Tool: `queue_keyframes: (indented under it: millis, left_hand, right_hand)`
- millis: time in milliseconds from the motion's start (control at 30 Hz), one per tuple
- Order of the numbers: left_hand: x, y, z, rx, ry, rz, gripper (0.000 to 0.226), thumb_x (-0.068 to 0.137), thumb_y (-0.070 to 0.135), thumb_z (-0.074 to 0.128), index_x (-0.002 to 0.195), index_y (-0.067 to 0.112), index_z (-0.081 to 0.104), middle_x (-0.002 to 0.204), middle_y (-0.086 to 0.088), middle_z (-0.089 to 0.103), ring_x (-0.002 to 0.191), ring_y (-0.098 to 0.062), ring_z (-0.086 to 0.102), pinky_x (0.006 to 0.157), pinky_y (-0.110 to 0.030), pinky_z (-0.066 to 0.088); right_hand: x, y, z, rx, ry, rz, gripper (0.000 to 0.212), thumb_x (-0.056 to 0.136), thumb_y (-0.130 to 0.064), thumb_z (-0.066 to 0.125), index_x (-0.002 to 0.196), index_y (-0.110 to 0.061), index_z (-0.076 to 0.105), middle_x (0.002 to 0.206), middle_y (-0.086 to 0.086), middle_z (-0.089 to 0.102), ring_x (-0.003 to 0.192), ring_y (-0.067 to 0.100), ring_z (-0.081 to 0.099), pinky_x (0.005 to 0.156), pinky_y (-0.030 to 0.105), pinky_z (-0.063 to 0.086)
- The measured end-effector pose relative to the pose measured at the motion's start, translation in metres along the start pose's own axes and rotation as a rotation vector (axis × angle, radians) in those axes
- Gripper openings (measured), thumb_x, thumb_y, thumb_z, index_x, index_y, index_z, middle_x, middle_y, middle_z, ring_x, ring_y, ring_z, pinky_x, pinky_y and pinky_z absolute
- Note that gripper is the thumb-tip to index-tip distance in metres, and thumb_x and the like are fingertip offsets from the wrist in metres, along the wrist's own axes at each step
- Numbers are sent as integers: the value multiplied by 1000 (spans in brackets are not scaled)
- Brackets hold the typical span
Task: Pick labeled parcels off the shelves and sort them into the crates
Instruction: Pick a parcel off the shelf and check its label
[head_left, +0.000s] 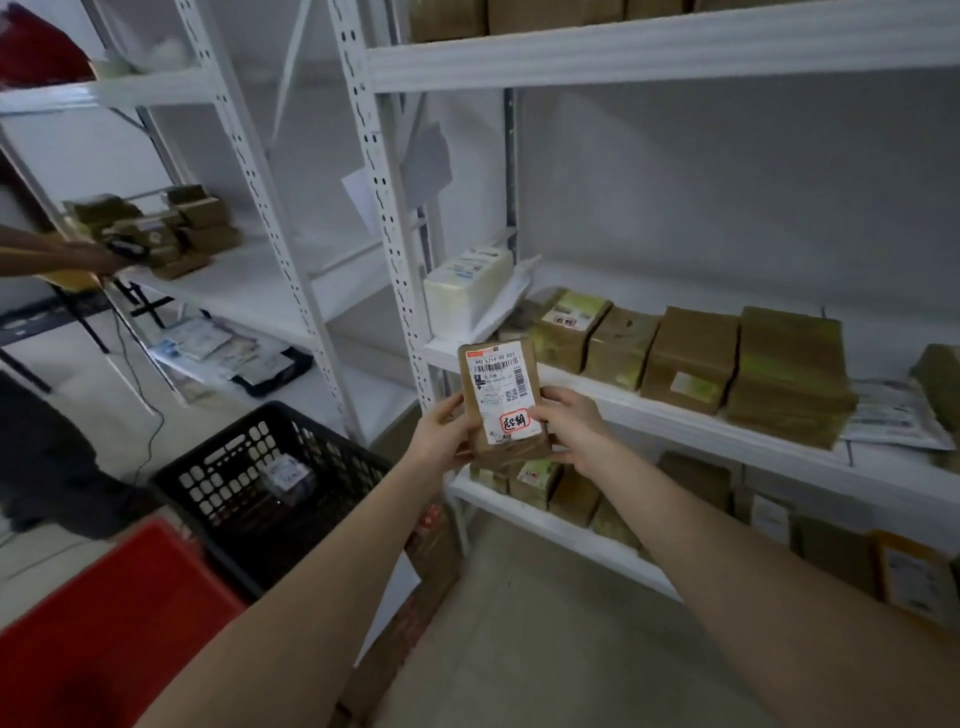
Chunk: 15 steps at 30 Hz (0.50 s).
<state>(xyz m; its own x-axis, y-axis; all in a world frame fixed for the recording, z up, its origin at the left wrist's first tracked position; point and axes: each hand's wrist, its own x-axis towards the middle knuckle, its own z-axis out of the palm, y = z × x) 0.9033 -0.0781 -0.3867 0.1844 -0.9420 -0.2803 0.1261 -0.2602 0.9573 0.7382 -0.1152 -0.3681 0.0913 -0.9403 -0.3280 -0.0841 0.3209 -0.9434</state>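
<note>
I note left hand (441, 436) and right hand (574, 428) pinching the parcel (498, 395) by its lower side edges. It is upright in the air, before the shelf (753, 441) front edge. Probably light, stiff card, slick tape: edge grip suits.

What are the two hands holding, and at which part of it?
A brown parcel, held upright. The left hand grips its lower left edge, and the right hand grips its lower right edge.
</note>
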Motion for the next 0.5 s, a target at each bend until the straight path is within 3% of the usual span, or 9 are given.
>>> queue_keyframes:
  millis: [100,267,333,400,500]
  left_hand:
    - [14,-19,-28,-41,67,-40,55,88,10,64,139,22,48,111,-6,69,98,-25,67,89,-49,54]
    - [41,-48,-81,-133,187,-124,51,87,7,65,134,18,51,109,-5,71,84,-18,71,65,-34,60]
    - [55,-56,-103,-133,245,-150,45,89,7,62,130,21,54,102,-2,72,83,-16,72,59,-30,58]
    - [74,-63,-126,-125,302,-171,42,91,7,58,130,22,55,103,-2,72,92,-20,70,69,-35,58]
    - [103,-76,-157,-152,400,-203,43,92,4,55,133,19,53,108,-6,70,101,-27,66,89,-48,54]
  right_hand:
    - [27,19,34,-44,-38,19,42,84,-7,66,123,-18,58,113,9,69,89,24,66,60,29,52]
    - [83,51,92,-138,-106,82,43,80,-8,72,120,-14,59,115,9,68,95,25,67,82,43,57]
    - [107,61,119,-174,-149,94,42,79,-9,73,118,-14,59,113,7,69,93,22,68,77,38,57]
    - [132,69,147,-207,-204,103,39,81,-6,71,117,-14,60,112,6,69,88,19,68,71,34,57]
    - [171,81,189,-265,-292,116,37,84,-2,64,119,-12,60,116,8,67,99,24,66,86,43,56]
